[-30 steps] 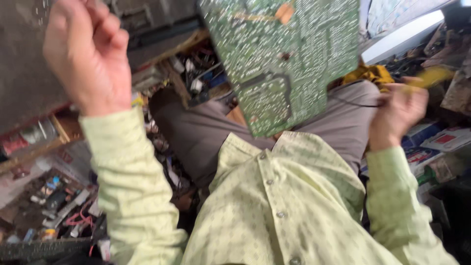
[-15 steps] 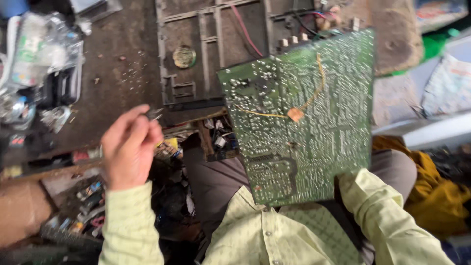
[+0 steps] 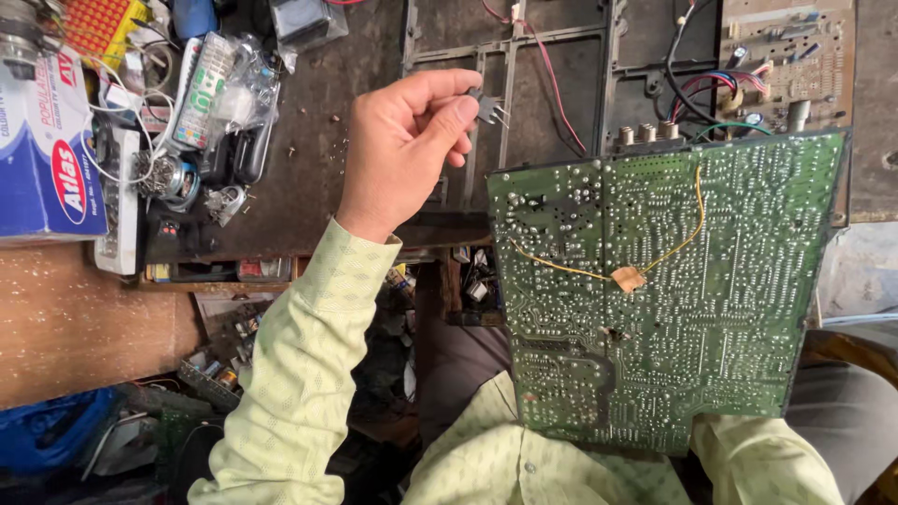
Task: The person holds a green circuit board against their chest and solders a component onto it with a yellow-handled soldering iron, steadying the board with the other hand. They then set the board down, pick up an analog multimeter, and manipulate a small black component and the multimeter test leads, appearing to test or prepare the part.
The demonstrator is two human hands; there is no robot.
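My left hand (image 3: 402, 150) is raised over the workbench, thumb and fingers pinched on a small black electronic component (image 3: 488, 108) whose thin metal legs point right. To its right, a large green circuit board (image 3: 673, 299) stands tilted on my lap, solder side facing me. A yellow wire (image 3: 697, 206) runs across the board to a tan patch of tape (image 3: 627, 279). My right sleeve (image 3: 767, 463) shows below the board. The right hand itself is hidden behind the board.
A dark metal chassis frame (image 3: 561, 56) with red wires lies behind the board, beside a second brown board (image 3: 786, 56) with coloured wires. At the left are a cardboard box (image 3: 47, 159), a wrapped remote control (image 3: 201, 89), a white power strip (image 3: 122, 215) and a drawer of parts (image 3: 234, 327).
My left hand has moved up and right over the bench, now pinching the small component. The view has swung toward the bench. My right hand, seen earlier with a yellow tool, is out of sight.
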